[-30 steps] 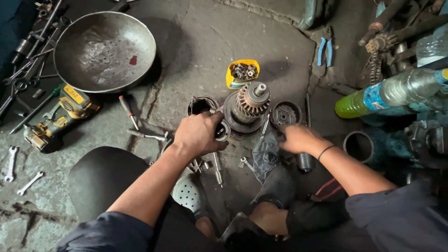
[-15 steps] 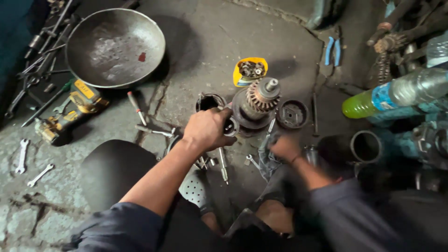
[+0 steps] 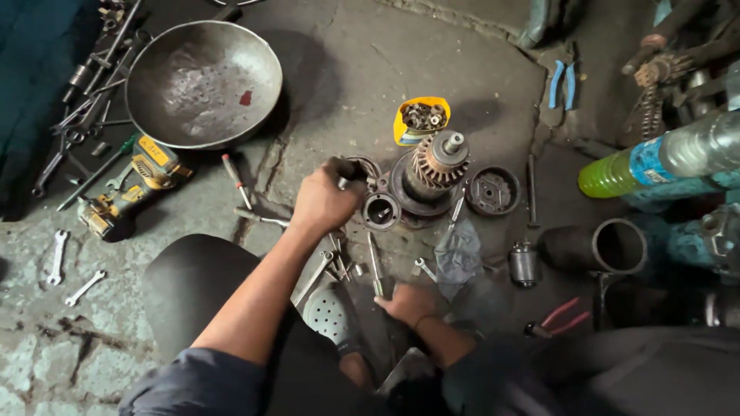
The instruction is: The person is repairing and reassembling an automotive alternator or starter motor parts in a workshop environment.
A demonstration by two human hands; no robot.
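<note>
left hand [image 3: 324,202] closed around dark round metal housing [image 3: 351,171] beside the finned motor armature [image 3: 432,166] | right hand [image 3: 408,302] low by loose spanners [image 3: 375,266], grip unclear | unit lay stripped, reassembly not done

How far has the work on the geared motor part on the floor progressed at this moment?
Done: the assembly is taken apart; the geared rotor stands upright, with a round cover and a small cylinder lying separate. In hand: the left hand grips a dark part beside a ring-shaped housing; the right hand reaches among loose wrenches. Left: the parts are all still apart.
</note>
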